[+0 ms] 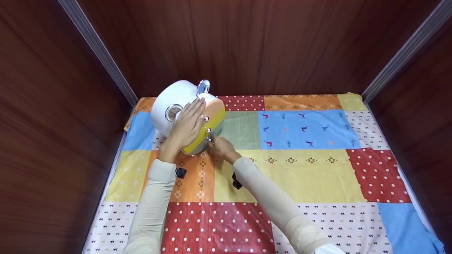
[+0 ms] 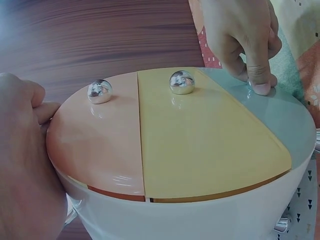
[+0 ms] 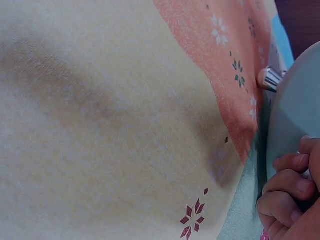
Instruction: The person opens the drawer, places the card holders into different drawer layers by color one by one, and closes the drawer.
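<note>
A white rounded storage box stands tilted at the back left of the cloth. Its oval front has an orange panel, a yellow panel and a grey-green panel. Shiny silver knobs sit on them, one on the orange and one on the yellow. My left hand lies with straight fingers along the white side of the box by the orange panel. With thumb and fingers, my right hand pinches the knob of the grey-green panel; the fingers mostly cover that knob.
The box also carries a silver ring handle, a silver-rimmed round piece and short silver feet. A patchwork cloth covers the table. Dark wooden panels rise behind it and on both sides.
</note>
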Tool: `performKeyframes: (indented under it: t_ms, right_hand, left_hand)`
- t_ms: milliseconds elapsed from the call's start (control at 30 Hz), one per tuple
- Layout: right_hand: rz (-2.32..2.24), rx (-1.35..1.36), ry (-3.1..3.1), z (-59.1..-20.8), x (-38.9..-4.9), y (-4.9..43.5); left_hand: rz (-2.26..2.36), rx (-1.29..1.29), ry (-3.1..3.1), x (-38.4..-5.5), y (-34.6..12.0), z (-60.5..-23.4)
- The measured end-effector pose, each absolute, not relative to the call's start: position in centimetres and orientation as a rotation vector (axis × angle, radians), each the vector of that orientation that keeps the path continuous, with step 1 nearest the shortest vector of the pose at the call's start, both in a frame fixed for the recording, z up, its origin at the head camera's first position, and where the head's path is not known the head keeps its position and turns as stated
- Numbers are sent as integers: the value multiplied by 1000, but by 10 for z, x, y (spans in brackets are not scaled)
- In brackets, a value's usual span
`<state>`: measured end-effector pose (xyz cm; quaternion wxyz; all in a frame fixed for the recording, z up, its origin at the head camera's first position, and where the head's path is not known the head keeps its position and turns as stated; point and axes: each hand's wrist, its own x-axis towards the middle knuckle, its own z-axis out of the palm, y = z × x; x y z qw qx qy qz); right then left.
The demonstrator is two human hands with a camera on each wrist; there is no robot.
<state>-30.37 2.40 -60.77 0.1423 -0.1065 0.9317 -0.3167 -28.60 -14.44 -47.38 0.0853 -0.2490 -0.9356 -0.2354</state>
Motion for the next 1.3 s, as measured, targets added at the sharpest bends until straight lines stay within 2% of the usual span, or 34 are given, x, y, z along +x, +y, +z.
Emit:
performKeyframes:
  t_ms: [267, 700, 967, 1300]
  right_hand:
    - [-902, -355, 2730, -609, -305, 25]
    - [-1025, -290, 2776, -603, -303, 41]
    - [-1122, -273, 2787, -596, -305, 68]
    - [-1162, -379, 2819, -580, -307, 117]
  left_hand:
    - [-675, -756, -2762, -289, -144, -475]
    - [-678, -715, -2788, -288, -147, -476]
    - [-742, -725, -2760, -290, -147, -475]
    - [-646, -664, -2527, -282, -136, -469]
